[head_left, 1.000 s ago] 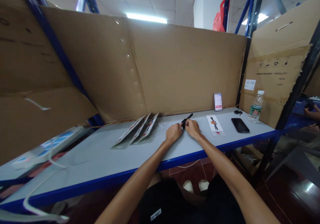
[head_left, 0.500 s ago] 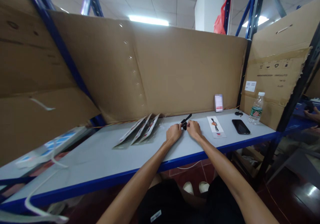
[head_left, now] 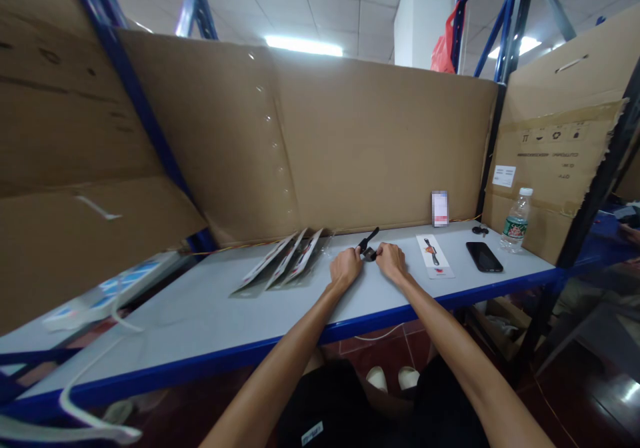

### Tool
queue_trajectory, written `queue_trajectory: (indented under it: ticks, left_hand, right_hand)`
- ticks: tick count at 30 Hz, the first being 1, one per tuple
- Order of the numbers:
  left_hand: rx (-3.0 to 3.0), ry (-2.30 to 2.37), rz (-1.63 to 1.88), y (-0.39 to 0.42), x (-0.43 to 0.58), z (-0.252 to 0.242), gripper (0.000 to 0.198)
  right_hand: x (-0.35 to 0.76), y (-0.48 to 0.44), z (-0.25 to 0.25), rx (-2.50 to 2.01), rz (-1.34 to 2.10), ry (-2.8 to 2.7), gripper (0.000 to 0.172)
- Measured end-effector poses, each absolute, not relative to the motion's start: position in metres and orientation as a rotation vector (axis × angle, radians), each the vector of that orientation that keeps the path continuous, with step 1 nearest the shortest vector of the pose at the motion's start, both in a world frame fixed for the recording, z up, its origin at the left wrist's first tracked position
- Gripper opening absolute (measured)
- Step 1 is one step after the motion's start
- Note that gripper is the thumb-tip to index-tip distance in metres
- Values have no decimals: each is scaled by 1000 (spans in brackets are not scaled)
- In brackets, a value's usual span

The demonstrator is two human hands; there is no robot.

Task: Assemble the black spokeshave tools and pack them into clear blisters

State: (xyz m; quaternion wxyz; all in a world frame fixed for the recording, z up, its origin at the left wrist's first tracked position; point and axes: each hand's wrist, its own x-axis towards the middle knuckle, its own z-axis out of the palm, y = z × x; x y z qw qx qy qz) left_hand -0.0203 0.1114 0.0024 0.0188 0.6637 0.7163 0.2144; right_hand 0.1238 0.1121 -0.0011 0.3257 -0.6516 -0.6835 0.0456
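Both my hands are at the middle of the grey tabletop, working on a small black item [head_left: 369,255]. It has a squarish dark part between my hands and a slim black arm [head_left: 371,237] sticking up toward the back right. I cannot make out its exact kind. My left hand [head_left: 346,267] is closed at its left side, fingers bent and pinching near the base of the arm. My right hand [head_left: 391,261] is closed too, with fingertips pinching the right edge of the squarish part. Fingers hide some of the item. A printed card [head_left: 436,257] picturing a black tool lies to the right.
Several packaged cards in clear bags [head_left: 277,265] lean to the left. On the right are a black phone [head_left: 484,257], a water bottle [head_left: 515,225], small black pieces [head_left: 480,231] and a propped lit phone [head_left: 440,209]. Cardboard walls [head_left: 380,148] enclose the back and sides.
The squarish part has turned and shows more of its face between my hands. My right hand's fingers have shifted slightly. The view has swung a little left.
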Motion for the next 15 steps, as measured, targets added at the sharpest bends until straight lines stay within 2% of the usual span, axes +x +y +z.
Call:
queue_trajectory:
  ticks: [6,10,13,15]
  left_hand:
    - [2023,2303,652,110,-27,4,58]
    - [1996,2321,648,112,-31,4,56]
    - [1966,2317,665,113,-34,4,51]
    - [1948,2313,682,114,-36,4,48]
  right_hand:
    - [126,111,3,-1714,116,-1735,22]
    - [134,100,25,-1582,121,-1472,19]
    - [135,60,47,-1373,189,-1280,43]
    - [129,11,59,-1165,186,-1329,53]
